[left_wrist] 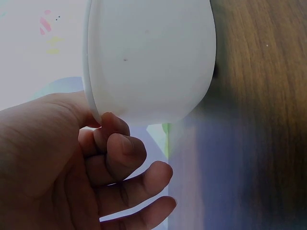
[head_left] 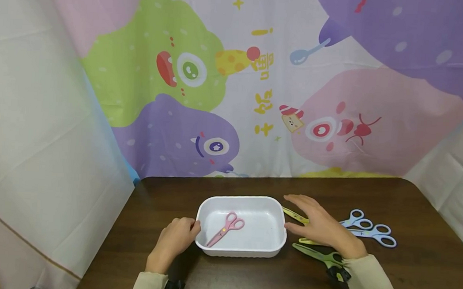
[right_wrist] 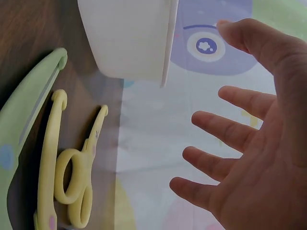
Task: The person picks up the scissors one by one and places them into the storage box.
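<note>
A white plastic tray [head_left: 258, 232] with rounded corners stands on the table, and pink scissors [head_left: 219, 236] lie inside it toward the left. My left hand [head_left: 175, 242] pinches the tray's left rim between thumb and fingers; the left wrist view shows the outer fingers loosely bent below the rim. Beside the right rim hovers my right hand [head_left: 322, 224], its fingers spread and nothing in them. In the right wrist view those fingers stand apart from the tray wall [right_wrist: 129, 38]. Under and around this hand lie yellow scissors [head_left: 294, 215] and green scissors [head_left: 313, 252].
Two pairs of blue scissors, the nearer one [head_left: 363, 233] overlapping the farther [head_left: 356, 221] in the head view, lie right of my right hand. A second yellow pair [right_wrist: 46, 153] lies by the green one. Behind the brown table [head_left: 231, 277] hangs a cartoon-printed cloth [head_left: 270, 155].
</note>
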Available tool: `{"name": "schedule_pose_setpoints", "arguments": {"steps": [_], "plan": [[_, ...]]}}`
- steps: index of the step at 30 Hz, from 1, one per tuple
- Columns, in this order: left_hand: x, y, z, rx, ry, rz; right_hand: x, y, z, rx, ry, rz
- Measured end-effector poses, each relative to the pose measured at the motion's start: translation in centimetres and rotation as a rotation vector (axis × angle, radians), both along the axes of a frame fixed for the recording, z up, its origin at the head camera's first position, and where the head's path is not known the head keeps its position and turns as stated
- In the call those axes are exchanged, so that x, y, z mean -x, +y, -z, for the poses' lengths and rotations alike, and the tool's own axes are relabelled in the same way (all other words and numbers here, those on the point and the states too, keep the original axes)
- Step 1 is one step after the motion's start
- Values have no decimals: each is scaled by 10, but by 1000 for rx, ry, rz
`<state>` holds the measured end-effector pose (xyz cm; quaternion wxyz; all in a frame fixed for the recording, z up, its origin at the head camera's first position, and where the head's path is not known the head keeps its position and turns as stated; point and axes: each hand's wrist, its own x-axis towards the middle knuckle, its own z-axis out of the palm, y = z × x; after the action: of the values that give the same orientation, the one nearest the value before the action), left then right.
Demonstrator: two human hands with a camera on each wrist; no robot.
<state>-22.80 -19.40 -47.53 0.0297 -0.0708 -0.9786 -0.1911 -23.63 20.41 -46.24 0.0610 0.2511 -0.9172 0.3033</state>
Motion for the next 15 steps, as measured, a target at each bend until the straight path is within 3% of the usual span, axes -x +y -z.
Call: {"name": "schedule_pose_setpoints", "arguments": {"steps": [15], "plan": [[0, 0, 1, -4, -1, -2, 1, 19, 1, -11, 13, 50]]}}
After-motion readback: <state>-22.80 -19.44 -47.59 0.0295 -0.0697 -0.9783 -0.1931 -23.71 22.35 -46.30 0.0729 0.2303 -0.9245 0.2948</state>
